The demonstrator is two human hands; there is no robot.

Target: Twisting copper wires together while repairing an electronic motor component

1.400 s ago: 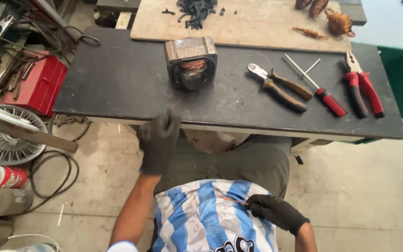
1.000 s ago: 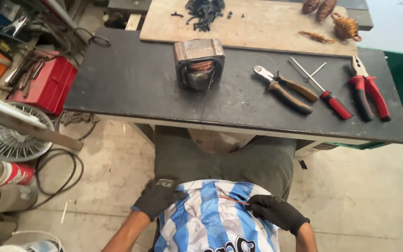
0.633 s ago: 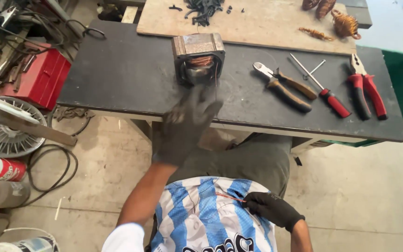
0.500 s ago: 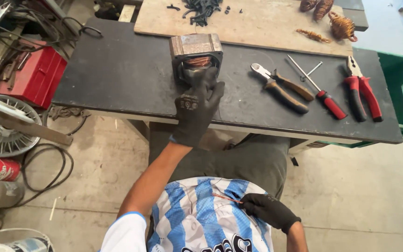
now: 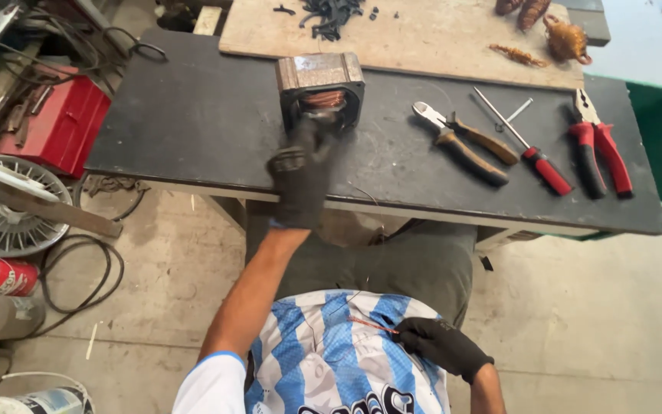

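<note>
One motor stator [image 5: 320,88] with copper windings stood on the dark bench [image 5: 193,115], cutters [image 5: 461,138] and pliers [image 5: 599,142] well apart to its right. Gloved left hand [image 5: 304,172] reached its open face, fingers loosely spread, gripping nothing visible; this looked like the reach-in, wanting a firm hold. Right hand [image 5: 442,346] pinched a thin red wire [image 5: 369,324] at the shirt.

Dark workbench top [image 5: 193,123]. Motor stator [image 5: 320,86] sits near its middle. Right of stator: brown-handled cutters [image 5: 465,143], red-handled screwdriver [image 5: 526,144], red pliers [image 5: 599,146] farthest right. Behind stator: wooden board [image 5: 423,38] resting on the bench, black scraps [image 5: 331,11] on it.
</note>
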